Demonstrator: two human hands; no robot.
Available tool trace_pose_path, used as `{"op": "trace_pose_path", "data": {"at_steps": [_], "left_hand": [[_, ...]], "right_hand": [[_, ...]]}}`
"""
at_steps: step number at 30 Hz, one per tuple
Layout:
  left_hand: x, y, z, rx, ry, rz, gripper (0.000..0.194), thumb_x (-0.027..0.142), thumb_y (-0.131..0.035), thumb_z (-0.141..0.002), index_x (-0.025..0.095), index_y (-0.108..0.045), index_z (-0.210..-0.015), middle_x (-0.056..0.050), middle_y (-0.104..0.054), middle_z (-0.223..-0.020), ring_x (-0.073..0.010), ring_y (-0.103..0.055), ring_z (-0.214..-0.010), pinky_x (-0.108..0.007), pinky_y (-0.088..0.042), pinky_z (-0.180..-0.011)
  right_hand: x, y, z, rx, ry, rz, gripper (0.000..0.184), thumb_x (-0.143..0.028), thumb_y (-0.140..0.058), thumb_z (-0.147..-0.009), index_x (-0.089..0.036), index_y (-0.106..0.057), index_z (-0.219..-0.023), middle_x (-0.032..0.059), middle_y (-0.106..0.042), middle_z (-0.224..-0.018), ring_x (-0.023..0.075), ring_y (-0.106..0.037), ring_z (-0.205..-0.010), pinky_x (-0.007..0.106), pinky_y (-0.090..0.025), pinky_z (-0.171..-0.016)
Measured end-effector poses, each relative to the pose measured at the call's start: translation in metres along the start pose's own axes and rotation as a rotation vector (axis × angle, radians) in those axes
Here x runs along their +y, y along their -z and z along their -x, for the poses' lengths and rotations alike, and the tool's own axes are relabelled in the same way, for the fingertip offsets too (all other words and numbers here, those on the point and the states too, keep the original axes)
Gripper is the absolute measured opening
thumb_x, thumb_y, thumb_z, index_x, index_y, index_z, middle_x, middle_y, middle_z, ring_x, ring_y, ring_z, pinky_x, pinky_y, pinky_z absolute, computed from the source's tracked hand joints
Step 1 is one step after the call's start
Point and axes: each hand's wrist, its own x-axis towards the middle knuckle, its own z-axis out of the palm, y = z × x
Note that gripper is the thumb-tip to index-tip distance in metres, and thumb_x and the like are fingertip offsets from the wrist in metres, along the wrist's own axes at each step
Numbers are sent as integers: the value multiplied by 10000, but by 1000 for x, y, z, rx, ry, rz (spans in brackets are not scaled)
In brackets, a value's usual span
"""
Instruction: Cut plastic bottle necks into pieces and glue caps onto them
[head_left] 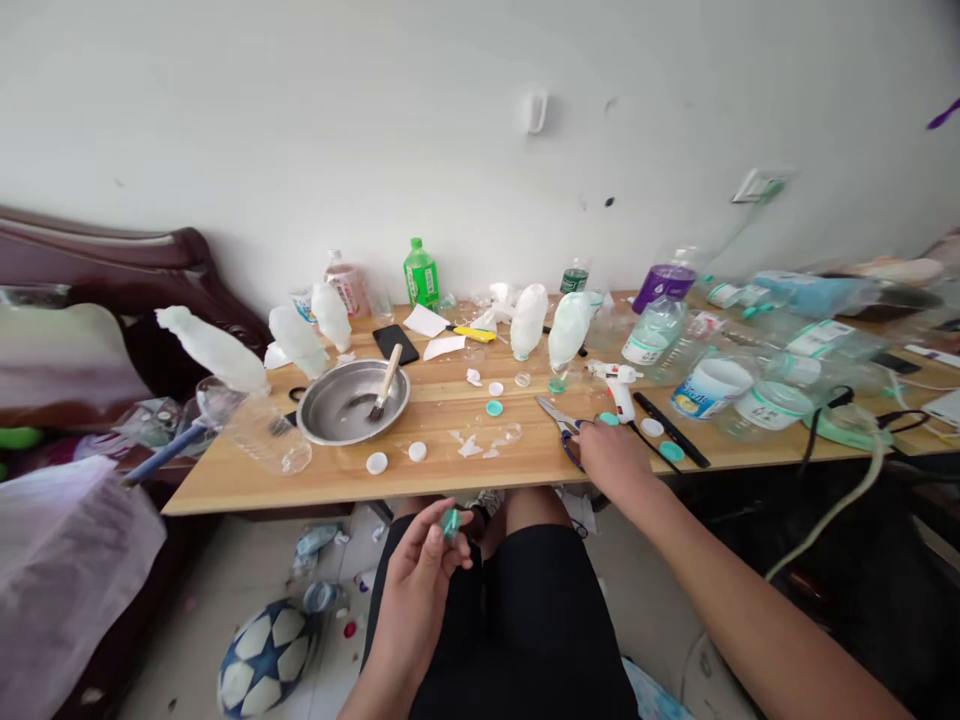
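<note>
My left hand [420,560] is over my lap, below the table edge, fingers pinched round a small teal bottle cap [451,522]. My right hand [611,455] reaches onto the wooden table [247,480] and lies over the blue handles of a pair of scissors [556,415], whose blades point up and left. Whether the fingers have closed on the handles is hidden. A white glue gun [619,385] lies just beyond that hand, with teal caps [671,451] beside it.
A metal bowl [330,410] holding a brush [386,382] sits left of centre. Painted white bottles [528,320], a green bottle [421,274], a phone [395,343], loose white caps [376,462] and several clear bottles [712,385] crowd the table. A football [262,655] lies on the floor.
</note>
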Motion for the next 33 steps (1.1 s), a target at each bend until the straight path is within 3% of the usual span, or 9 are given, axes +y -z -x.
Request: {"op": "trace_pose_path", "data": {"at_steps": [3,5,7,9,13,18,25,29,33], "left_hand": [[3,-8,5,-55,-17,-35,349,418,-601,-902,151,-681,-1112,-104,-709,-952,-120,-577,-694,-259,-487,-671],[4,-10,10,-85,-20,-78,349,422,-583,-911,145,-685,-1097,-87,-699,-889,-134,-575,-700,-263,-484,-658],[4,-11,17,-120,-26,-142,343,419,-584,-909,147,-687,-1092,-56,-677,-801,-145,-570,-691,-271,-483,-654],[4,-11,24,-144,-38,-205,348,424,-588,-904,148,-684,-1093,-31,-647,-733,-152,-566,-667,-278,-483,-644],[6,-15,40,-156,-34,-229,413,500,-605,-868,146,-684,-1065,-30,-642,-735,-153,-563,-623,-282,-483,-600],[14,-22,54,-194,-8,-265,433,520,-577,-877,128,-677,-1030,-43,-639,-749,-144,-552,-602,-266,-467,-551],[28,-28,64,-349,-91,-564,348,474,-570,-893,147,-674,-954,10,-539,-665,-121,-474,-595,-243,-421,-581],[33,-26,71,-380,-80,-740,365,468,-491,-932,165,-608,-766,15,-510,-653,-119,-454,-581,-236,-370,-565],[38,-23,76,-500,-108,-889,389,471,-409,-965,183,-534,-735,18,-493,-669,-126,-443,-603,-242,-351,-580]], "right_hand": [[-18,19,31,39,199,-95,292,-209,-422,-988,-99,-674,-1089,197,-698,-1041,266,-654,-1036,397,-478,-903],[-34,32,60,114,538,-352,288,-268,-465,-991,-203,-625,-1221,112,-685,-1156,211,-617,-1115,359,-472,-975],[-50,42,88,207,814,-655,317,-285,-521,-973,-241,-586,-1281,78,-683,-1175,193,-615,-1111,353,-497,-972],[-63,47,107,275,916,-838,271,-248,-549,-960,-239,-624,-1220,67,-700,-1121,183,-635,-1053,340,-531,-924],[-70,48,125,300,881,-940,194,-195,-523,-964,-229,-697,-1042,53,-697,-1021,152,-657,-932,282,-567,-814],[-66,45,140,302,816,-920,230,-184,-466,-984,-228,-665,-1090,52,-671,-1008,150,-650,-926,281,-563,-822],[-71,44,152,350,759,-761,123,-157,-471,-958,-210,-581,-976,59,-648,-956,178,-633,-883,325,-543,-804],[-65,49,157,276,812,-626,127,-125,-470,-950,-207,-566,-949,47,-631,-949,165,-641,-869,296,-535,-788],[-56,57,160,155,866,-585,109,-133,-502,-946,-208,-577,-973,34,-633,-974,153,-638,-905,271,-518,-808]]}}
